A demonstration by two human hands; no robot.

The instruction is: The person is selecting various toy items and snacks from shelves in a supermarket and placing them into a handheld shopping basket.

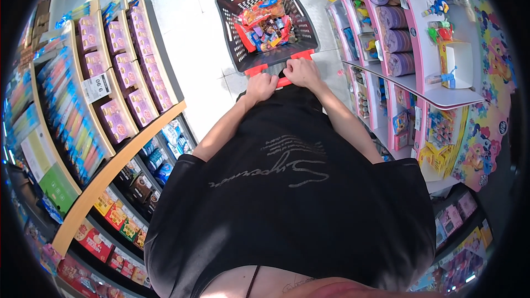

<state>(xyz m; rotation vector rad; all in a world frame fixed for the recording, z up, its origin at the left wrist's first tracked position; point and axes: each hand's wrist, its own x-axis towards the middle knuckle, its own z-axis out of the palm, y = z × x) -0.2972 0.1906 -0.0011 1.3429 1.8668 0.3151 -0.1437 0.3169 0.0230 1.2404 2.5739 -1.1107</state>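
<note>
Both my hands are closed around the red handle (284, 81) of a dark plastic shopping basket. My left hand (262, 86) grips it on the left, and my right hand (302, 72) grips it on the right, a short way apart. Ahead of me on the floor stands the perforated basket (234, 49), joined to the handle by red parts at its near rim. Inside lies a pile of packaged snacks (265, 22) in red, blue, orange and purple wrappers. My knuckles hide much of the handle.
On the left, a shelf unit with a wooden edge (124, 174) holds rows of purple boxes (116, 120) and colourful stick packs (70, 120). Pink and white shelves (418, 37) with toys and purple jars (395, 41) stand on the right. A pale tiled floor (186, 41) runs between.
</note>
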